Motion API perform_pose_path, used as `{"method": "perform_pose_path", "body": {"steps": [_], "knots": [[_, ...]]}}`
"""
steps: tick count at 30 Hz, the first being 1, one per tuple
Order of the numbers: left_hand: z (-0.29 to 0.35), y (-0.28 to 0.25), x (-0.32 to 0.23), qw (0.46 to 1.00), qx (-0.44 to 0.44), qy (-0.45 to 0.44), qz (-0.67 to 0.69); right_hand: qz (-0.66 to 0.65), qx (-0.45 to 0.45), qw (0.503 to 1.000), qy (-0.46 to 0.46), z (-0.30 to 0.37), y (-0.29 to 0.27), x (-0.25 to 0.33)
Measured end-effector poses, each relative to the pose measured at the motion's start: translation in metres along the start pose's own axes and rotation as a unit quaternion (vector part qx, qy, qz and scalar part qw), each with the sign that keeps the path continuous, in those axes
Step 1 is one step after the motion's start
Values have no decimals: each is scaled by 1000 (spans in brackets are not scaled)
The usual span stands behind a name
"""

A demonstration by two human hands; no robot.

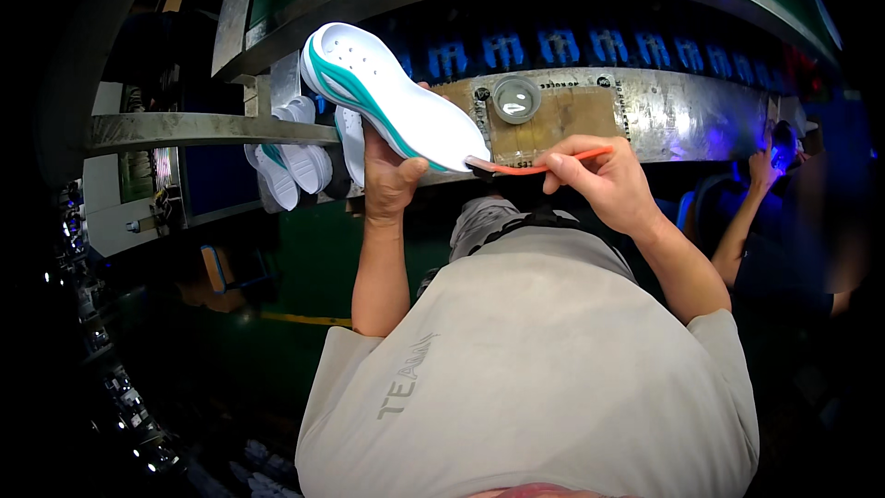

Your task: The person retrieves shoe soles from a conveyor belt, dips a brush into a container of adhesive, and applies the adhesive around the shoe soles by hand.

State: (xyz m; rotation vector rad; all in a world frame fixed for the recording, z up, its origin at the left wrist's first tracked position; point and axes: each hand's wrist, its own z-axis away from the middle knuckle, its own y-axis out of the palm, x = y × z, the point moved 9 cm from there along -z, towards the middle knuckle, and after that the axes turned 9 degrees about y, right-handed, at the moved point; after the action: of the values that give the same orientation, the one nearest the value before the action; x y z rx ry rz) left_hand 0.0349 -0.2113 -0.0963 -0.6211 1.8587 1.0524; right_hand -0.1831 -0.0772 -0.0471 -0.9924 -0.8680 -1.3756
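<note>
My left hand (391, 180) is closed around the side of a white shoe sole (406, 106) with a teal band along its edge. The sole tilts with its inner face up, and small holes dot its far end. Pinched in my right hand (604, 186) is a thin brush (525, 169) with an orange-red handle. Its bristles meet the near right end of the sole, at the rim. A small clear cup (515, 100) with some liquid stands on brown cardboard (576, 124) just beyond the brush. Another white sole (350, 149) shows partly behind the held one.
More white soles (300, 166) lie at the left, beneath a metal bar (212, 130). A metal ledge (687, 111) runs to the right, with a row of blue holders (559, 48) behind it. Another person's hand (763, 169) works at the far right under blue light.
</note>
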Motion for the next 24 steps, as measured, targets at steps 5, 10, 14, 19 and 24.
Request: {"method": "perform_pose_path", "body": {"steps": [5, 10, 14, 19, 24], "knots": [[6, 9, -2, 998, 22, 13, -50, -165, 31, 985, 39, -15, 10, -14], [11, 15, 2, 999, 50, -12, -12, -321, 54, 943, 64, -26, 25, -8], [10, 15, 2, 999, 45, -21, -22, -352, 62, 932, 64, -34, 29, -7], [28, 7, 16, 996, 25, -83, -10, -426, 27, 903, 56, -39, 12, -27], [2, 49, -13, 956, 79, -167, 227, -469, -109, 876, 13, -17, -47, -65]]}}
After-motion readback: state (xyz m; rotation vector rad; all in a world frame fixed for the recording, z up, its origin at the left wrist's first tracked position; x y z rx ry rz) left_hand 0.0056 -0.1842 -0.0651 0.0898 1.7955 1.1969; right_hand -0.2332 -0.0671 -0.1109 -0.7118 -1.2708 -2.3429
